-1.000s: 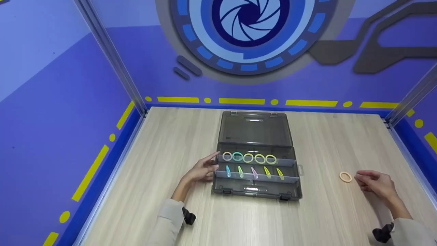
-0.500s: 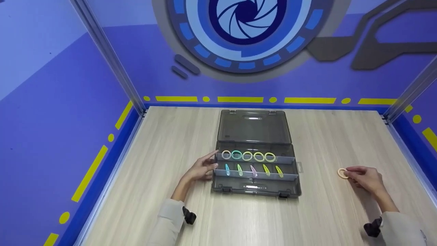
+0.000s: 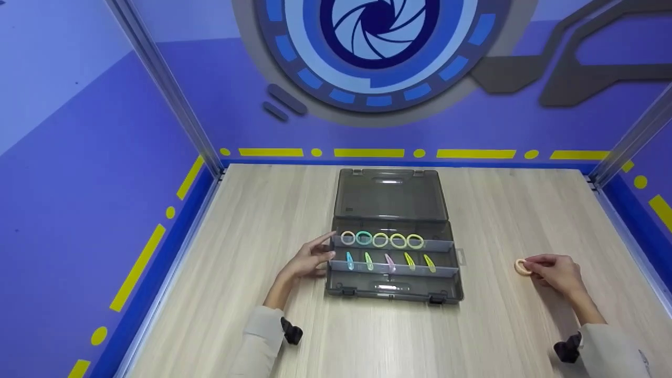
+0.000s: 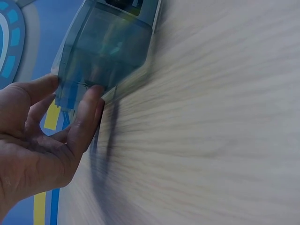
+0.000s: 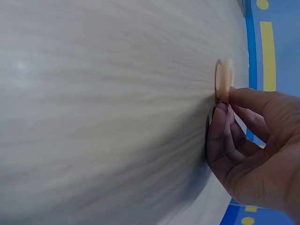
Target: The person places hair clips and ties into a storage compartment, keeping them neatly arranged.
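Note:
At the right of the head view, my right hand (image 3: 557, 273) pinches a peach hair tie (image 3: 520, 266) by its near edge, thumb against fingertips. In the right wrist view the hair tie (image 5: 226, 80) stands out past the fingertips, close over the tabletop. My left hand (image 3: 307, 261) grips the left side of a smoky clear organizer box (image 3: 391, 287), which lies with its lid (image 3: 391, 195) swung back. Several hair ties (image 3: 380, 240) in peach, teal and yellow lean in a row in the box's back compartment. A row of snap hair clips (image 3: 389, 261) fills the middle one; the front holds nothing.
The box stands mid-table on a pale wood-grain tabletop (image 3: 262, 210). Blue printed panels (image 3: 378, 136) close off the back and both sides, with metal posts (image 3: 184, 105) at the corners. A black wrist camera (image 3: 568, 348) sits on each sleeve.
My right hand has moved left to the peach hair tie, taken hold of it and shifted it slightly left. The left hand has stayed at the box.

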The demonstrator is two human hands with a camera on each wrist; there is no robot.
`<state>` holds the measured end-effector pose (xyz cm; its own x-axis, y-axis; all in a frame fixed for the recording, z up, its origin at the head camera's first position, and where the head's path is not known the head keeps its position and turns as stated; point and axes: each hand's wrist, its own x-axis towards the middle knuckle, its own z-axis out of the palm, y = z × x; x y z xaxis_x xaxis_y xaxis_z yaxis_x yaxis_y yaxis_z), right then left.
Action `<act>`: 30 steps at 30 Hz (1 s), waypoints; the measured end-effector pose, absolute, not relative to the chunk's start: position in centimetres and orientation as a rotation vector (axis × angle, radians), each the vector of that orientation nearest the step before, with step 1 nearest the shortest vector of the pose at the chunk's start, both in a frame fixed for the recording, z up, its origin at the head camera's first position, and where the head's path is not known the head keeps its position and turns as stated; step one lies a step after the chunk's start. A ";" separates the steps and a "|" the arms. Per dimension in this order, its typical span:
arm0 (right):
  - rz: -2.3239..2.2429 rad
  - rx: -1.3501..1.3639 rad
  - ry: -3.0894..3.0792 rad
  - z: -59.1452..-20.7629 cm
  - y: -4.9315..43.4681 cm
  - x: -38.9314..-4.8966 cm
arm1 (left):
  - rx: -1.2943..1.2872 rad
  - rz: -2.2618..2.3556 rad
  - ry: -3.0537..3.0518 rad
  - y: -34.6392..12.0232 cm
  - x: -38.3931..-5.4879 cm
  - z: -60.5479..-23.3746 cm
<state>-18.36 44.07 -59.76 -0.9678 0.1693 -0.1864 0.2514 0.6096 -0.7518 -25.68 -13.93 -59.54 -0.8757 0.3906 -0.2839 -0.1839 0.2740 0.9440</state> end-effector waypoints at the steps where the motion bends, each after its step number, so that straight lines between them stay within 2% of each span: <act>1: -1.306 0.371 2.721 -59.7 44.0 -18.3 | 0.181 1.640 2.077 -13.9 -25.7 -59.6; 8: -1.423 0.435 2.629 -59.3 43.8 -18.3 | 0.167 1.653 2.061 -13.9 -25.6 -59.7; 21: -1.494 0.390 2.636 -58.1 42.4 -19.2 | 0.194 1.638 2.045 -13.9 -26.2 -58.8; 30: -1.616 0.246 2.580 -57.1 41.4 -19.5 | 0.170 1.617 2.012 -14.2 -26.3 -59.1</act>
<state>-19.54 41.35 -57.07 -0.9832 0.0892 -0.1591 0.1821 0.4284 -0.8851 -26.31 -14.18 -59.14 -0.8420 0.4240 -0.3336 -0.2347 0.2687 0.9342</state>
